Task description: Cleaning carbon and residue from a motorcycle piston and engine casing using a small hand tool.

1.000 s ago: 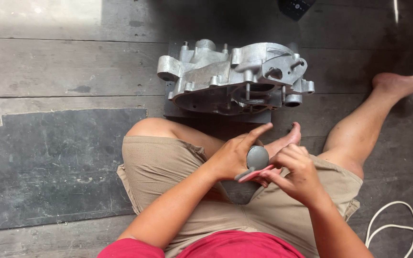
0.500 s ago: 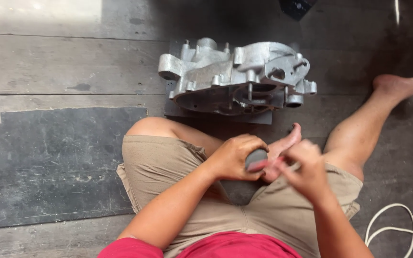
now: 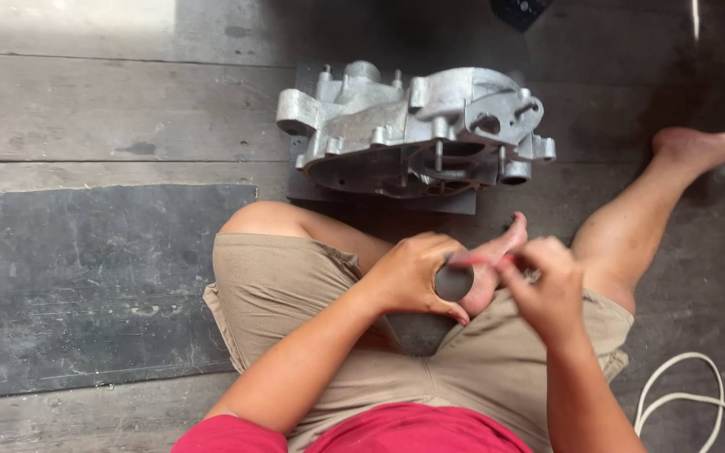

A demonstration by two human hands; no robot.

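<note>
**Hands at a small round part, engine case on the floor**

The left hand (image 3: 409,273) grips a small dark round part (image 3: 453,282) over the lap. The right hand (image 3: 547,289) pinches a thin red tool (image 3: 478,261) whose tip touches the part. Beyond the knees, a grey metal engine case (image 3: 413,134) sits on a dark mat (image 3: 455,204) on the plank floor (image 3: 86,109). A white cable (image 3: 690,394) curls at lower right.

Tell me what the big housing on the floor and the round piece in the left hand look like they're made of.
The engine housing looks like cast aluminium: pale silver-grey, matte and slightly rough, with moulded ribs, bosses and bolt holes. The round piece in the left hand seems dull grey metal, smooth and unshiny; it could be coated or plastic, too small to tell. The right hand holds something thin and red against it.
</note>
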